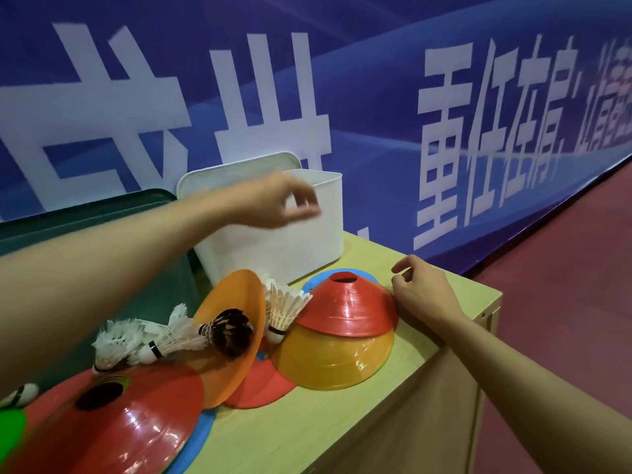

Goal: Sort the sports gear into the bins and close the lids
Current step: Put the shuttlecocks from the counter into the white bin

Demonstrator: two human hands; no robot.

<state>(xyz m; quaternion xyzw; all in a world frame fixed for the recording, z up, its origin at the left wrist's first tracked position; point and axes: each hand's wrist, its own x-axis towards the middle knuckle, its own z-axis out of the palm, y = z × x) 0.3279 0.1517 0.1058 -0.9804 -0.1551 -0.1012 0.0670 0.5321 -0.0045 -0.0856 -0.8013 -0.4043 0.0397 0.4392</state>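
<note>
Nearest, at lower left: large red cone (pixel 136 415) lying flat on the wooden worktop (pixel 307 422), over blue and green discs. Just behind: cluster of white shuttlecocks (pixel 150 340), a black-feathered shuttlecock (pixel 229 331) against a tilted orange cone (pixel 236 323), one further white shuttlecock (pixel 285 309) wedged upright between that and a red cone (pixel 349 309) stacked on a yellow cone (pixel 337 357). Right hand (pixel 422 297) beside the red cone, fingers loosely curled, gripping nothing, resting at the worktop edge. Farther back: left hand (pixel 277 201) raised over the white bin (pixel 301 241), fingers drawn together, blurred; nothing visible between them. White lid (pixel 219 176) propped behind the bin; green bin (pixel 85 220) to the left, lid up. All gear judged unsorted, both lids open. Shuttlecocks judged very light, feathers fragile: best taken by the cork base. Cones judged light, flexible, glossy and somewhat slippery: best pinched at the rim or top hole.
</note>
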